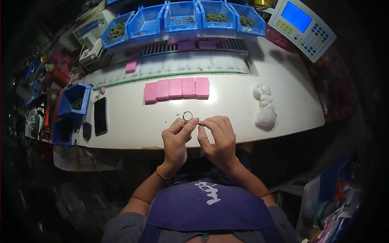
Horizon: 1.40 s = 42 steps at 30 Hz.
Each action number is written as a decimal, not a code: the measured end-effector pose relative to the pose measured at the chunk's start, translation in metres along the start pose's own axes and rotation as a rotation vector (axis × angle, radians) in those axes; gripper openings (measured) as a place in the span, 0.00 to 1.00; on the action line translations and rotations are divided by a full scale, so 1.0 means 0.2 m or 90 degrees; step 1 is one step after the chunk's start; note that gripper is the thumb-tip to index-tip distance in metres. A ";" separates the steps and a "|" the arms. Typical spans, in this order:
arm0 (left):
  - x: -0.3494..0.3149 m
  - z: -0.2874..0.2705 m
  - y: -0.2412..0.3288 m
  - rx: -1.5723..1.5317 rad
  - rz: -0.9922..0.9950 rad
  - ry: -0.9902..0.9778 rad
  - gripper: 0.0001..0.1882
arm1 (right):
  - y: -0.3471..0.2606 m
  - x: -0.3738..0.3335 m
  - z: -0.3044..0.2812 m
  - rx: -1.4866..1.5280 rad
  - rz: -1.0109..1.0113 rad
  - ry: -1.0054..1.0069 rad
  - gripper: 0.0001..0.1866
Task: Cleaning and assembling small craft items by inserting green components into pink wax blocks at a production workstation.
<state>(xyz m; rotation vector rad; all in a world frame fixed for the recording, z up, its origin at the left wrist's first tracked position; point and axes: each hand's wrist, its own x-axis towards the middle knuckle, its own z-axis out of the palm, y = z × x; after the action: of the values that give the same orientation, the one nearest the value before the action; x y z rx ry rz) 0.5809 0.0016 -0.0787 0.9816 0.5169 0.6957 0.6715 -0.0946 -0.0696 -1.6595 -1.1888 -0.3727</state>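
My left hand (175,139) pinches a small dark metal ring (191,114) between thumb and fingers, above the near part of the white table. The ring stands up past the fingertips and seems to have a gap in its side. Close beside it, my right hand (221,139) has its index finger bent toward the left fingertips, with the thumb curled below. A tiny dark bit shows at the right fingertips, too small to name. Beyond both hands, several pink blocks (175,88) lie side by side in a row.
Blue bins (146,30), some with metal rings, line the back. A knotted white cloth bundle (265,109) lies right; a phone (101,116) and a smaller blue bin (83,103) are left. A keypad device (304,26) with a blue screen stands back right.
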 end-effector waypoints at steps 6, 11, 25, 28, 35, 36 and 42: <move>-0.01 -0.01 0.00 0.002 -0.003 -0.004 0.04 | 0.01 0.00 0.01 -0.006 -0.019 0.021 0.10; -0.02 0.01 0.00 -0.005 -0.001 0.011 0.05 | 0.01 0.00 -0.01 0.010 -0.013 0.011 0.10; -0.03 0.02 -0.01 0.046 0.065 0.003 0.03 | 0.03 0.00 0.01 -0.037 -0.061 0.024 0.10; -0.03 0.03 -0.02 0.042 0.073 0.005 0.05 | 0.03 0.00 0.01 -0.052 -0.070 0.037 0.10; -0.04 0.04 -0.05 0.045 0.114 -0.002 0.07 | 0.02 -0.01 0.03 -0.003 -0.008 0.074 0.08; -0.04 0.03 -0.05 0.044 0.114 -0.002 0.07 | 0.02 -0.01 0.03 0.025 0.022 0.072 0.07; -0.05 0.03 -0.05 0.115 0.143 -0.019 0.02 | 0.07 -0.07 0.01 0.286 0.220 -0.078 0.03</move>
<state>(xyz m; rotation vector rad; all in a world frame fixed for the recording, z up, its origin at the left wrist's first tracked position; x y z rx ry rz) 0.5811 -0.0135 -0.0827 1.2300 0.4529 0.8442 0.6756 -0.0998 -0.0881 -1.4629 -0.9609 0.2042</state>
